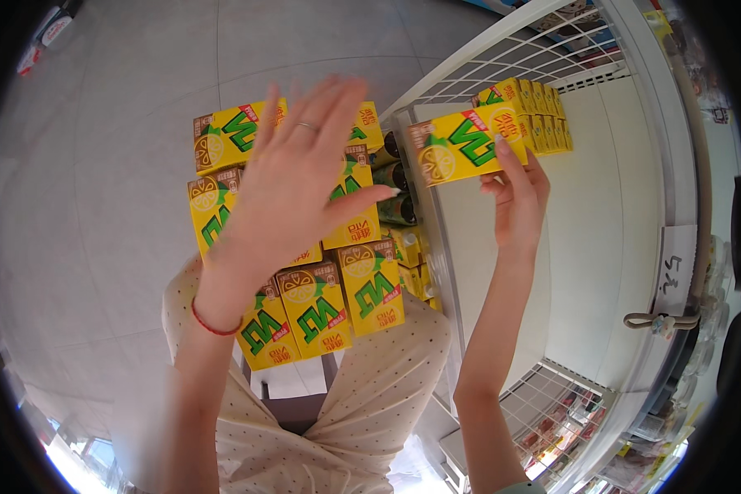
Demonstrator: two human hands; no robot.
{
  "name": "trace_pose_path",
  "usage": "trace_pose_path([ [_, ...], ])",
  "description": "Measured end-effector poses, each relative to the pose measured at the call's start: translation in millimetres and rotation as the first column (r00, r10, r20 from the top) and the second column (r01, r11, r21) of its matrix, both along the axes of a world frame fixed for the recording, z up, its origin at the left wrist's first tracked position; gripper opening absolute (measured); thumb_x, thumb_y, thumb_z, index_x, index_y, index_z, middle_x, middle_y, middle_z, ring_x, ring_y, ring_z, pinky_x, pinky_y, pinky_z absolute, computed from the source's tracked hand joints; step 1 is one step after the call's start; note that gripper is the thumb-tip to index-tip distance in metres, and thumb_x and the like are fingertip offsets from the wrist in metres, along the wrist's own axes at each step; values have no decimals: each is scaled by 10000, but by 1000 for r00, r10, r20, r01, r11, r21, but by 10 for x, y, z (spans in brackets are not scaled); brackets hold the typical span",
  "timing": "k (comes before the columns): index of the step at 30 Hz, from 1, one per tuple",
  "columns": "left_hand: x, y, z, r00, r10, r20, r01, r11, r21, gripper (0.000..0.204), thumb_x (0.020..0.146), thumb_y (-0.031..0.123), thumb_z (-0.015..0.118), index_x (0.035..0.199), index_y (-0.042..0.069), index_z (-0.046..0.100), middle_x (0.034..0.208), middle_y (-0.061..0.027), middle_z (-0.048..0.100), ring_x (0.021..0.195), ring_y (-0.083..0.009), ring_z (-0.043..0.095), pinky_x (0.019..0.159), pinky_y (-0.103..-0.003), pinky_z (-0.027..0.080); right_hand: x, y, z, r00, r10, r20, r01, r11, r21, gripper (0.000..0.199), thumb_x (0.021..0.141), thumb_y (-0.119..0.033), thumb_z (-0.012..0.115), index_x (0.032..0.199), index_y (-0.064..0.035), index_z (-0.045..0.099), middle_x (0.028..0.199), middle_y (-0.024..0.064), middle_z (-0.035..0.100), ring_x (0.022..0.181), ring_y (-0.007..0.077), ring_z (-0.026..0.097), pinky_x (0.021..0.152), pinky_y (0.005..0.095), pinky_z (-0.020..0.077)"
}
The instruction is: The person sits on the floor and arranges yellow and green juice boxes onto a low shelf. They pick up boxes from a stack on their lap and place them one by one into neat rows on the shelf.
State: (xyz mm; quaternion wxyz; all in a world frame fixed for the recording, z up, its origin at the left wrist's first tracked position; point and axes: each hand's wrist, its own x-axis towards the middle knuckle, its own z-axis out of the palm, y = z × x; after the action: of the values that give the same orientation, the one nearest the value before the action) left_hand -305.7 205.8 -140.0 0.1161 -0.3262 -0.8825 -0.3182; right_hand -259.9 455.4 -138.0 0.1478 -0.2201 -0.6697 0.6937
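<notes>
My right hand point(520, 202) grips a yellow drink carton point(453, 156) with a green logo and a lemon-slice picture, thumb on its face and fingers behind. It is held over the front edge of a white shelf point(580, 185). Fingers outstretched and slightly blurred, my left hand point(284, 177) hovers above several matching cartons point(311, 309) stacked in front of my lap. It hides part of them, and I cannot tell whether it touches any. More yellow cartons point(543, 123) stand in tight rows at the shelf's far end.
White wire dividers close off the shelf at the far end point(519, 49) and the near end point(552, 420). Below its front edge are dark round items point(393, 177) and yellow packs point(409, 247). A price tag point(675, 272) and a cord loop point(663, 321) are at the right.
</notes>
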Motion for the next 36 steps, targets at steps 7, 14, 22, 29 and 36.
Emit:
trace_pose_path([
  [7, -56, -710, -329, 949, 313, 30, -304, 939, -162, 717, 804, 223, 730, 1434, 114, 405, 1478, -102, 399, 1391, -306, 324, 1127, -560, 208, -223, 701, -522, 976, -210, 59, 148, 834, 531, 584, 792, -172, 776, 1206, 122, 487, 880, 142, 659, 696, 154, 664, 562, 261, 545],
  [14, -57, -844, -454, 938, 290, 191, -274, 956, -106, 707, 788, 147, 733, 1424, 116, 424, 1504, -105, 364, 1396, -321, 309, 1109, -451, 319, -311, 721, -792, 962, -207, -176, 244, 376, 894, 572, 797, -200, 775, 1181, 112, 489, 862, 169, 648, 705, 184, 670, 535, 278, 540],
  [22, -126, -823, -489, 941, 285, 184, -274, 958, -86, 640, 785, 102, 722, 1373, 80, 473, 1463, -128, 411, 1379, -347, 324, 1065, -420, 396, -395, 679, -924, 938, -233, 258, 36, 804, 593, 413, 896, -284, 665, 829, 121, 623, 664, 137, 655, 545, 174, 666, 477, 276, 550],
  [29, -195, -865, -433, 941, 275, 197, -254, 959, -126, 637, 753, 65, 714, 1351, 91, 495, 1431, -122, 452, 1350, -331, 375, 1065, -415, 394, -642, 717, -940, 936, -214, 280, -46, 714, 698, 366, 923, -229, 626, 706, 66, 630, 592, 113, 644, 490, 181, 661, 453, 278, 517],
  [36, -238, -775, -381, 937, 224, 268, -204, 974, -103, 661, 723, -2, 673, 1352, 90, 490, 1407, -123, 472, 1341, -316, 385, 1092, -401, 357, -777, 876, -972, 936, -171, 307, -102, 703, 703, 357, 928, -212, 610, 690, 54, 627, 575, 114, 640, 474, 177, 654, 453, 285, 513],
])
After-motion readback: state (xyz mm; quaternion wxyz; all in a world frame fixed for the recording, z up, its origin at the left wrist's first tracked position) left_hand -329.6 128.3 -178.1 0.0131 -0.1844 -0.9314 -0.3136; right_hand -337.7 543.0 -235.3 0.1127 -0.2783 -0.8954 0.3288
